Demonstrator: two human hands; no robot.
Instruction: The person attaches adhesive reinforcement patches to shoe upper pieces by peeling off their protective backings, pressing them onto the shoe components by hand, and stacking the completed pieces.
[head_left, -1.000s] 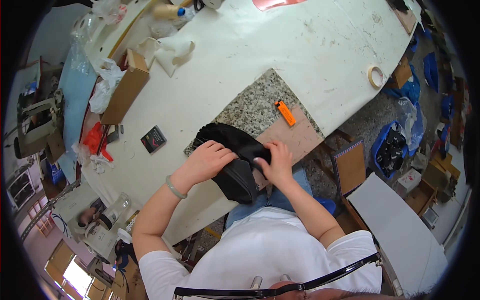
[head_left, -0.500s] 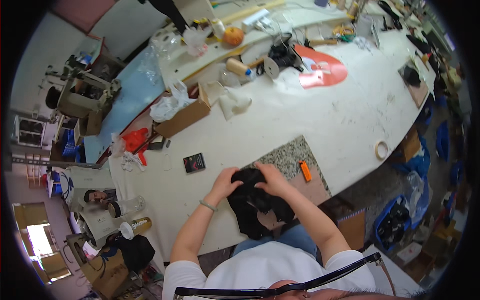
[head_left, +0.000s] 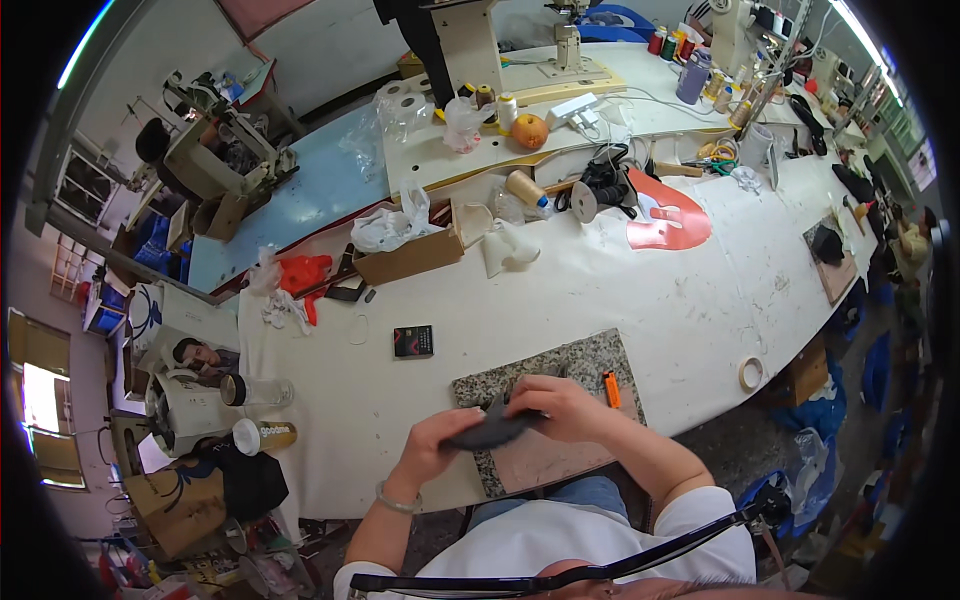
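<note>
Above the front of the workbench, both of my hands grip a dark, folded piece of soft material (head_left: 492, 432), fabric or leather; I cannot tell which. My left hand (head_left: 436, 442) is closed on its left end, with a bracelet on that wrist. Bent over its right upper edge are the fingers of my right hand (head_left: 556, 406). Under the hands lies a speckled granite slab (head_left: 530, 362) with a pinkish-tan sheet (head_left: 560, 455) on its near part. An orange tool (head_left: 612, 389), perhaps a cutter or lighter, rests on the slab to the right of my right hand.
A small black box (head_left: 413, 341) lies left of the slab. Farther back are a cardboard box (head_left: 410, 256) with plastic bags, a thread cone (head_left: 526, 188) and a red sheet (head_left: 668, 218). A tape roll (head_left: 750, 375) lies near the right edge; a bottle (head_left: 265, 436) stands left.
The black material was spread over the slab and hung past its front edge; now it is gathered and lifted between my hands, exposing the pinkish sheet. The view has tilted up.
</note>
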